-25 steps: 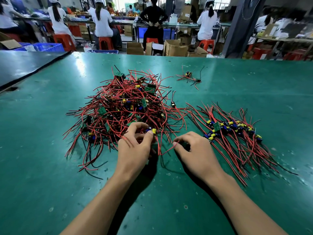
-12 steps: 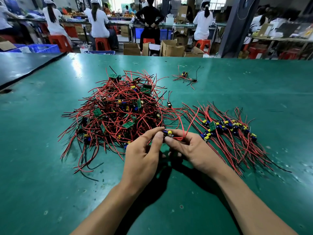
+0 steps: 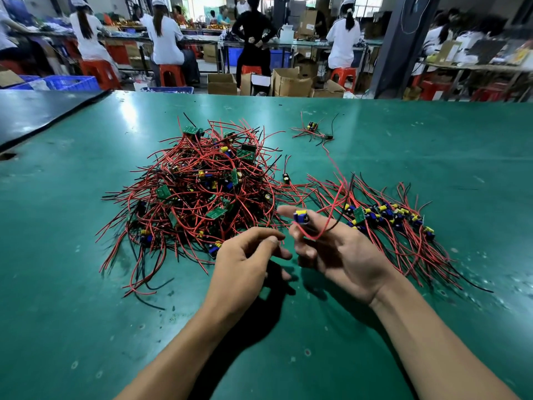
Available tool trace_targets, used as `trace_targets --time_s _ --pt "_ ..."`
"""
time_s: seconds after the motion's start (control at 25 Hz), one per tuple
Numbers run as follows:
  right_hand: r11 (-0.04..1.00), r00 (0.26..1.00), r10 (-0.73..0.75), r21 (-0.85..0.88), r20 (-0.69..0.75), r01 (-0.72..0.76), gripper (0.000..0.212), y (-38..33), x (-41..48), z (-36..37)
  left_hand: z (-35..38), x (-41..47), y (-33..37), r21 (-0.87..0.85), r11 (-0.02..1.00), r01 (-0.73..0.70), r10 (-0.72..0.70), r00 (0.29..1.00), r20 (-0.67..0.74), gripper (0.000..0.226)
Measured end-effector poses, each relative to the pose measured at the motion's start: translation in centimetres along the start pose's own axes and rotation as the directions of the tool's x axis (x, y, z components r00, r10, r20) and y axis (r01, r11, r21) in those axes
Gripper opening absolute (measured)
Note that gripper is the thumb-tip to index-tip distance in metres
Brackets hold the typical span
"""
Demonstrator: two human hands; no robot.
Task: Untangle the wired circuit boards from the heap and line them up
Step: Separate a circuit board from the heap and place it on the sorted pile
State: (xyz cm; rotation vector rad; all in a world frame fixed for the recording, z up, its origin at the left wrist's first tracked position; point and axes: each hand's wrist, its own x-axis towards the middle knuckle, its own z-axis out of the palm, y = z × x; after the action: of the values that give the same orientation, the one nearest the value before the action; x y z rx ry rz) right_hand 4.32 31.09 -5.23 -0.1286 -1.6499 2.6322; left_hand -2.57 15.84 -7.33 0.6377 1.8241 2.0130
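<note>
Circuit board (image 3: 301,217) with red and black wires, pinched in the fingers (image 3: 285,210) of the right hand (image 3: 343,255), just clear of the heap (image 3: 202,192) at 10 o'clock. Whether the left hand (image 3: 245,264), fingers curled, pinches a wire cannot be told. Good practice: draw the trailing wires free slowly, then lay the board at the 9 o'clock end of the row (image 3: 389,217), wires parallel. Bare worktop (image 3: 86,313) lies open toward 6 o'clock; a stray bundle (image 3: 313,129) sits at 12 o'clock.
</note>
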Motion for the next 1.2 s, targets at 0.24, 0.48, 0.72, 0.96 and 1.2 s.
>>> trace_targets --time_s 0.24,0.48,0.72,0.96,1.2 --pt "0.989 0.992 0.110 -0.106 0.055 -0.104 0.035 0.2 -0.3 0.6 -0.1 0.4 0.5 -0.268 0.939 0.216 -0.183 0.973 0.143 0.030" --pt "0.995 0.996 0.092 -0.034 -0.017 -0.092 0.034 0.9 0.1 0.3 -0.2 0.3 0.2 -0.265 0.943 0.204 -0.173 0.976 0.135 0.011" --pt "0.975 0.979 0.040 -0.207 -0.200 -0.082 0.034 0.7 0.2 -0.7 -0.7 0.3 0.5 -0.217 0.938 0.272 -0.199 0.931 0.307 0.015" --pt "0.983 0.980 -0.022 -0.184 -0.200 -0.016 0.038 1.5 0.7 -0.3 0.5 0.3 0.4 -0.013 0.984 0.177 -0.172 0.972 0.162 0.010" --pt "0.970 0.979 0.011 -0.234 -0.204 -0.059 0.035 1.4 0.4 -0.4 0.7 0.0 0.2 -0.004 0.995 0.104 -0.104 0.992 0.073 0.012"
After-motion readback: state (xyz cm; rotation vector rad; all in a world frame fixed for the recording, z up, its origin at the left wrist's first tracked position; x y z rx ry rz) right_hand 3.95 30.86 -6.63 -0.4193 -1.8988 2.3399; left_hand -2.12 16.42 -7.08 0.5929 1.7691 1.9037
